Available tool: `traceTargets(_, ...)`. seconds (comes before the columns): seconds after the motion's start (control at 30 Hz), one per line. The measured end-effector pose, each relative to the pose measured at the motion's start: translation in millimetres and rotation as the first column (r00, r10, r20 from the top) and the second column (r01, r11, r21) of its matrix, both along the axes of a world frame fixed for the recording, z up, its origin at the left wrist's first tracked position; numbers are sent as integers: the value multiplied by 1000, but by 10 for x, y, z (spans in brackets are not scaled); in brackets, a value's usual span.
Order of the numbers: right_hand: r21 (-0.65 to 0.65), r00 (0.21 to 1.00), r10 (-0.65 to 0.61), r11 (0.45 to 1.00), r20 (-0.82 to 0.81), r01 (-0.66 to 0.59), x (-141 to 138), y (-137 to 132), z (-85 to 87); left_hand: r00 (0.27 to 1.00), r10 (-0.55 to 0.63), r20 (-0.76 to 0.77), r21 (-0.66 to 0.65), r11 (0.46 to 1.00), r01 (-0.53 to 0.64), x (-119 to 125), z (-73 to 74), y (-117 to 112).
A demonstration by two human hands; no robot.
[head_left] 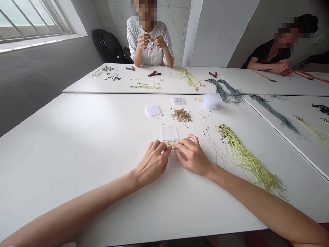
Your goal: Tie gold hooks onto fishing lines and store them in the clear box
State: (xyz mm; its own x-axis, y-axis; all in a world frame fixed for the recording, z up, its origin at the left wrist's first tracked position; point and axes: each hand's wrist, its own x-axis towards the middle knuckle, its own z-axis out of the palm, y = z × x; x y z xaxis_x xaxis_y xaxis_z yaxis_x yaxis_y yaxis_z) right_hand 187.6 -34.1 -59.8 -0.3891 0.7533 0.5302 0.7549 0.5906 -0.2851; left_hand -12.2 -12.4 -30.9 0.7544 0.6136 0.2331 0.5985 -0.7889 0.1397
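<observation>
An open clear plastic box (pixel 169 132) lies in front of me, its lid folded back on the far side. Small gold-coloured metal pieces (pixel 170 141) rest in its near, divided part. My left hand (pixel 153 158) is at the box's left side, fingers curled and closed near the thumb; whatever they pinch is hidden. From the right, my right hand (pixel 193 155) reaches over the box with fingertips at the metal pieces, fingers partly spread and the little finger raised. Just beyond the box is a pile of small gold-coloured metal parts (pixel 182 115).
Right of my hand lies a bundle of yellow-green cords (pixel 246 159). Two small clear boxes, an open one (pixel 153 110) and another (pixel 179 101), sit farther back near a stack of clear boxes (pixel 212 101). Across the table a person (pixel 151 43) handles something small near pliers (pixel 154 73).
</observation>
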Motion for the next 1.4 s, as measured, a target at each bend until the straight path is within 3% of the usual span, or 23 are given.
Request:
traceTargets(0.23, -4, 998, -11, 1000, -61, 11, 15, 5, -16, 982, 80, 172, -55, 996, -71, -161, -99, -46)
traceTargets(0.5, -10, 998, -18, 1000, -62, 18, -13, 17, -15, 976, 111, 189, -148, 985, -84, -60, -149, 27)
traceTargets(0.67, 1, 978, -160, 987, -135, 162, 197, 245, 33, 978, 110, 179, -188, 979, -75, 50, -144, 161)
traceTargets(0.73, -31, 935, -314, 949, -166, 313, 425, 385, 76, 972, 129, 197, -211, 974, -86, 64, -155, 210)
traceTargets(0.8, -134, 839, -525, 850, -145, 509, 693, 499, 117, 962, 158, 224, -248, 964, -101, 55, -170, 240)
traceTargets(0.9, -186, 765, -634, 769, -112, 611, 1029, 577, 133, 947, 198, 253, -306, 945, -116, 24, -188, 251)
traceTargets(1.0, -252, 752, -656, 740, -66, 624, 1170, 581, 92, 940, 214, 265, -335, 935, -118, 8, -191, 247)
traceTargets(1.17, -305, 768, -638, 743, -50, 597, 1141, 581, 25, 937, 226, 266, -342, 931, -127, 14, -175, 238)
traceTargets(1.4, -404, 784, -578, 788, -226, 465, 1179, 618, 63, 936, 228, 267, -346, 929, -128, 17, -152, 227)
